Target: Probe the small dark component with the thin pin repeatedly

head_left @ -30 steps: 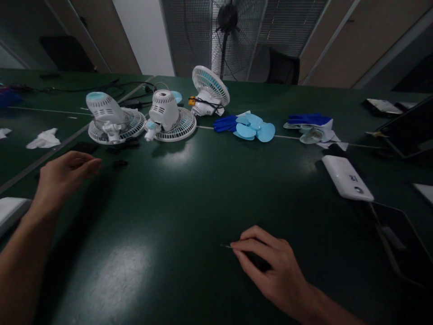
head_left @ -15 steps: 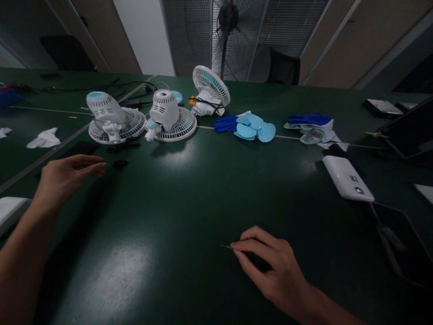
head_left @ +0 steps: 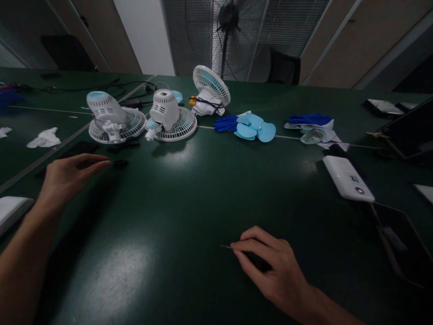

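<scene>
My left hand (head_left: pixel 72 174) is stretched forward over the left side of the table. Its fingers are extended, thumb and fingertips close together, with nothing visible between them. Just beyond the tips lies a small black object (head_left: pixel 121 163), too dark to name; hand and object appear slightly apart. Near the front of the table, my right hand (head_left: pixel 270 264) is closed around a screwdriver-like tool (head_left: pixel 226 246). A thin metal shaft points left out of the fingertips, and a dark handle is partly hidden in the palm.
Two fan heads (head_left: pixel 164 110) (head_left: pixel 108 113) lie face down at the back left, near another small fan (head_left: pixel 209 92). Blue fan blades (head_left: pixel 255 127) rest by blue gloves (head_left: pixel 226 123). More gloves (head_left: pixel 309 121), a white device (head_left: pixel 348 178) and a dark tablet-like panel (head_left: pixel 402 239) are rightward.
My left hand has moved slightly right, towards the small black object, and its thumb and fingertips have drawn closer together. My right hand and its tool have stayed in place.
</scene>
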`<state>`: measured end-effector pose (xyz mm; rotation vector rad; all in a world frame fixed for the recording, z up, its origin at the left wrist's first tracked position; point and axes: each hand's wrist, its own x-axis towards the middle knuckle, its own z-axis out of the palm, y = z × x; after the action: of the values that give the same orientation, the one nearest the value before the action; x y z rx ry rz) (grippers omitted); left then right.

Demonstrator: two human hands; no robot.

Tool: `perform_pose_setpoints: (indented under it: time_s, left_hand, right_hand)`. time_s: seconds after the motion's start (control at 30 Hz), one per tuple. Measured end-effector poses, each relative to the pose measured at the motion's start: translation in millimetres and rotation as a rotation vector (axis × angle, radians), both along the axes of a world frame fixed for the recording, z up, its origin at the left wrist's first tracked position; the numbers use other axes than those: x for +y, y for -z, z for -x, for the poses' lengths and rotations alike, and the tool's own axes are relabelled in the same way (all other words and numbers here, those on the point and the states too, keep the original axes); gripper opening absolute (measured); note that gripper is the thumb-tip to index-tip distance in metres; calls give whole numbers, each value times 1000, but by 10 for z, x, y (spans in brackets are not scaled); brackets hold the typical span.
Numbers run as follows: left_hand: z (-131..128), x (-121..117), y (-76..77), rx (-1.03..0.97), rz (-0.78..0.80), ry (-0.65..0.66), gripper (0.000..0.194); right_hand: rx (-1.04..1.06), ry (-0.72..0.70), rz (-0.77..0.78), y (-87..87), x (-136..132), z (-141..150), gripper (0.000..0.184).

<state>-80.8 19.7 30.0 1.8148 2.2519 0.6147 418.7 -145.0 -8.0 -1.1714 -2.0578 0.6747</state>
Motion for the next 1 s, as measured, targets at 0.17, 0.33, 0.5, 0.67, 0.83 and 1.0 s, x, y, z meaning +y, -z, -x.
perform_pose_setpoints:
  time_s: [0.17, 0.33, 0.5, 0.67, 0.83, 1.0]
  left_hand:
    - [-135, 32, 67, -36, -98, 237, 52]
    - [-210, 66, 174, -128, -51, 208, 59]
    - [-160, 66, 245, -79, -135, 181, 53]
    - [-148, 91, 330, -92, -137, 111, 50]
    - [-146, 121, 400, -99, -176, 49, 47]
    - [-125, 106, 391, -128, -151, 34, 48]
  right_hand:
    - [9, -14, 3, 3, 5, -6, 18]
    - [2, -11, 0, -5, 5, -4, 18]
    - [10, -15, 6, -20, 5, -1, 17]
    - [24, -14, 15, -4, -2, -6, 18]
    - [22, -5, 20, 11, -10, -3, 18]
    - [17, -4, 28, 24, -12, -8, 18]
